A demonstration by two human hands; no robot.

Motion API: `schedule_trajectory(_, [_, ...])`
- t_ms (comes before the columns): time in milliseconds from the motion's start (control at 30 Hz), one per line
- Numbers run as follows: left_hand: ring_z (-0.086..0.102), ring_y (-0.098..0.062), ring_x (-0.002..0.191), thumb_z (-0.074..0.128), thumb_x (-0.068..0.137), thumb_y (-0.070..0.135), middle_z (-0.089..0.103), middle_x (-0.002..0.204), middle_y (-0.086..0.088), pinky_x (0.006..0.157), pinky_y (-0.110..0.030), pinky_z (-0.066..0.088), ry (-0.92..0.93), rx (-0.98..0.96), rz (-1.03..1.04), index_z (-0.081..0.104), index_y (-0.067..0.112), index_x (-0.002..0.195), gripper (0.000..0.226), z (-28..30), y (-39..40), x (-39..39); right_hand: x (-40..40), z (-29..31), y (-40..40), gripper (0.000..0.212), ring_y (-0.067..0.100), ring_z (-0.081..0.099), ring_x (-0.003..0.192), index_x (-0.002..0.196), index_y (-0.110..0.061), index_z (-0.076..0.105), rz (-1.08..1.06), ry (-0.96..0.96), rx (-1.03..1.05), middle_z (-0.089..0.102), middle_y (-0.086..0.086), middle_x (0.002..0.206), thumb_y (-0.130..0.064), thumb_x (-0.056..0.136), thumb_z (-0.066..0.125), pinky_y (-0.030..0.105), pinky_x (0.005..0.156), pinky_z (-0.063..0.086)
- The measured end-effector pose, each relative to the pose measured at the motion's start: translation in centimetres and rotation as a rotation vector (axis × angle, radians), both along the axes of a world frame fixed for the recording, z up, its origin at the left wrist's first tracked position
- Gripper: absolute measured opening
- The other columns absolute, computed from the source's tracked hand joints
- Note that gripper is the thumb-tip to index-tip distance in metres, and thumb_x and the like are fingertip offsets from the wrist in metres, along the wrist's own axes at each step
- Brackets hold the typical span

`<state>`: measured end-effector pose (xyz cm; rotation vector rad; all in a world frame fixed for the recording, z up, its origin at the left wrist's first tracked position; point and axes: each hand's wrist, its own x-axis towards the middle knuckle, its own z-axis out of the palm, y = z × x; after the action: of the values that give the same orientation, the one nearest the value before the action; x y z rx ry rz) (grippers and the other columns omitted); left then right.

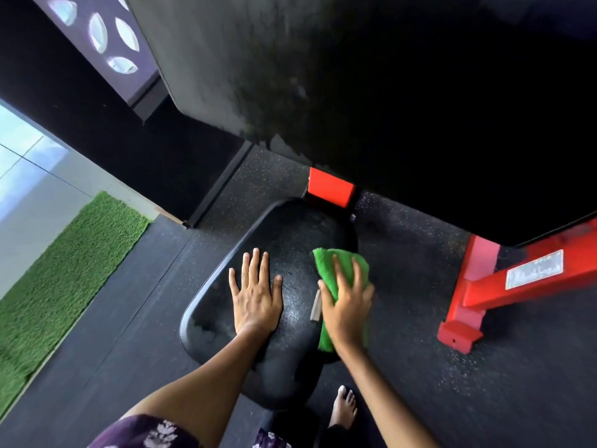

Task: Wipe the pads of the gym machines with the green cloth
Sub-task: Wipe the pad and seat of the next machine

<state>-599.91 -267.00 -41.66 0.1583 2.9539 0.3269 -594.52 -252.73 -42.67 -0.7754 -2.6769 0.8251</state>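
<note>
1. The black seat pad (pixel 290 240) has bare surface ahead of both hands, up to its far rim.
2. The left hand (pixel 256 294) lies flat on the pad's left half; the right hand (pixel 347 305) presses the green cloth (pixel 336 266) on its right edge.
3. A red bracket (pixel 329 186) and a large dark back pad (pixel 420 108) block the far side.
4. The red frame leg (pixel 504 286) stands right, apart from the pad.
5. Open floor (pixel 135 305) lies left.
</note>
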Motion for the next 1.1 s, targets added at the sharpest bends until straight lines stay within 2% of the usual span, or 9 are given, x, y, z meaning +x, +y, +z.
schedule_trajectory(133, [-0.002, -0.011, 0.145, 0.0, 0.086, 0.053, 0.011, 0.159, 0.001, 0.116, -0.038, -0.01, 0.002, -0.002, -0.009, 0.02, 0.016, 0.15, 0.077, 0.2, 0.3, -0.1, -2.7, -0.7, 2.7, 0.045, 0.044, 0.051, 0.102, 0.125, -0.025, 0.062, 0.04, -0.031, -0.061, 0.049, 0.013, 0.137, -0.032, 0.081, 0.066, 0.051, 0.079, 0.049])
schedule_trajectory(267, [-0.004, -0.013, 0.146, -0.003, 0.086, 0.053, 0.007, 0.159, 0.002, 0.115, -0.037, -0.014, -0.011, -0.013, -0.02, 0.015, 0.017, 0.151, 0.077, 0.4, 0.4, 0.0, -6.7, -0.7, 4.7, 0.047, 0.035, 0.042, 0.118, 0.134, -0.029, 0.053, -0.065, -0.081, -0.131, 0.041, 0.006, 0.142, -0.033, 0.088, 0.063, 0.045, 0.092, 0.04])
schedule_trajectory(433, [-0.004, -0.014, 0.147, 0.023, 0.101, 0.04, 0.007, 0.159, 0.001, 0.116, -0.039, -0.011, -0.022, 0.048, -0.01, 0.017, 0.016, 0.15, 0.055, 0.5, 0.2, 0.3, 0.1, -0.2, -1.4, 0.054, 0.041, 0.05, 0.099, 0.128, -0.032, 0.058, -0.003, -0.056, 0.018, 0.048, 0.007, 0.139, -0.034, 0.077, 0.075, 0.051, 0.073, 0.048])
schedule_trajectory(567, [0.004, -0.016, 0.147, 0.037, 0.1, 0.03, 0.012, 0.158, -0.003, 0.117, -0.035, -0.01, 0.029, 0.26, -0.011, 0.03, 0.011, 0.146, 0.05, 0.7, 0.0, 0.2, 1.7, 0.2, -2.4, 0.053, 0.039, 0.045, 0.107, 0.13, -0.033, 0.056, 0.031, -0.088, 0.046, 0.042, 0.004, 0.142, -0.031, 0.079, 0.071, 0.053, 0.078, 0.047])
schedule_trajectory(667, [0.017, -0.02, 0.144, 0.048, 0.097, 0.017, 0.019, 0.156, -0.006, 0.119, -0.035, 0.009, -0.023, 0.526, -0.047, 0.04, 0.005, 0.138, 0.043, 1.4, -1.4, 0.2, -0.1, 0.8, -1.2, 0.05, 0.035, 0.037, 0.118, 0.136, -0.036, 0.049, -0.032, -0.153, -0.014, 0.031, 0.0, 0.149, -0.036, 0.088, 0.062, 0.053, 0.089, 0.044])
schedule_trajectory(733, [0.022, -0.019, 0.141, 0.05, 0.096, 0.013, 0.019, 0.156, -0.005, 0.113, -0.024, 0.017, -0.101, 0.587, -0.098, 0.045, 0.005, 0.133, 0.038, 1.8, -3.1, 0.8, 0.5, 1.0, -2.1, 0.05, 0.034, 0.036, 0.118, 0.137, -0.037, 0.046, -0.065, -0.137, -0.025, 0.03, -0.001, 0.149, -0.038, 0.089, 0.06, 0.053, 0.09, 0.044])
schedule_trajectory(833, [0.026, -0.021, 0.14, 0.049, 0.096, 0.011, 0.022, 0.155, -0.008, 0.107, -0.018, 0.017, -0.107, 0.494, -0.215, 0.049, 0.003, 0.129, 0.034, 1.9, -6.1, 2.9, 4.4, 0.7, -5.1, 0.051, 0.036, 0.038, 0.117, 0.136, -0.036, 0.048, -0.035, -0.108, -0.01, 0.034, 0.002, 0.148, -0.038, 0.088, 0.062, 0.054, 0.087, 0.043])
schedule_trajectory(967, [0.019, -0.029, 0.144, 0.053, 0.095, 0.018, 0.021, 0.155, -0.012, 0.118, -0.039, 0.015, -0.077, 0.411, -0.265, 0.049, 0.004, 0.133, 0.041, 1.3, -9.1, 6.0, 11.4, 0.2, -10.5, 0.059, 0.037, 0.05, 0.103, 0.129, -0.034, 0.055, 0.011, -0.011, 0.027, 0.045, 0.004, 0.137, -0.031, 0.074, 0.076, 0.051, 0.073, 0.05])
schedule_trajectory(1100, [-0.021, -0.027, 0.143, 0.038, 0.092, 0.06, -0.013, 0.158, -0.004, 0.104, -0.045, -0.027, -0.103, 0.085, -0.011, 0.01, 0.019, 0.152, 0.078, 1.3, -10.0, 7.8, 11.0, 0.6, -8.7, 0.052, 0.038, 0.05, 0.1, 0.124, -0.033, 0.06, 0.102, -0.008, 0.106, 0.049, 0.006, 0.134, -0.031, 0.075, 0.077, 0.049, 0.073, 0.049])
